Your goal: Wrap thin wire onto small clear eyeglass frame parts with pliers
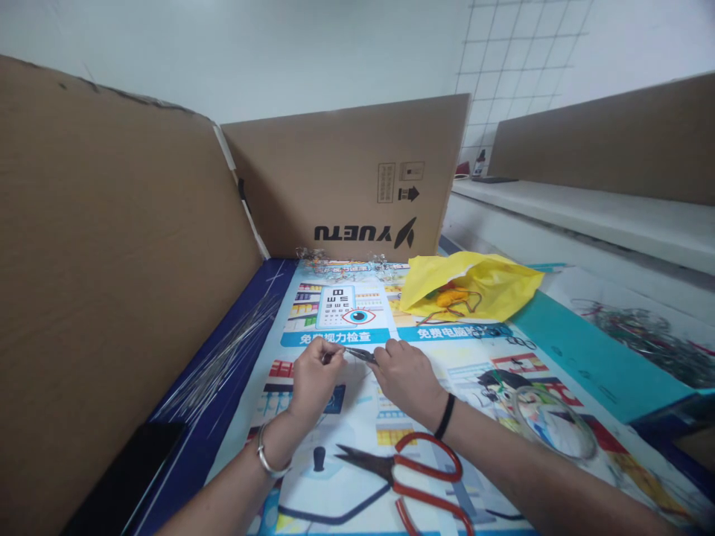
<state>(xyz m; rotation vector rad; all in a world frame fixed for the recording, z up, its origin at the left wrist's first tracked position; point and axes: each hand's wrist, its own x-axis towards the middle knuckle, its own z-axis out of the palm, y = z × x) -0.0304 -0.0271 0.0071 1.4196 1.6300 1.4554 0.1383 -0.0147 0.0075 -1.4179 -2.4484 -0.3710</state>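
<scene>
My right hand (407, 378) is closed around a small pair of dark pliers (361, 355), whose tips point left. Across from it, my left hand (316, 378) pinches at those tips; what lies between its thumb and finger is too small to make out. Both hands are over the printed sheet (357, 402) that covers the table. Below them, scissors (385, 467) with red handles lie with their dark blades partly apart, pointing left.
Thin metal wires (220, 357) lie along the left side, near a black flat object (126, 476). A yellow bag (474, 272) with orange material gapes at back right. A clear round dish (553, 422) and tangled wire (642, 339) are on the right. Cardboard panels (346, 179) stand behind and left.
</scene>
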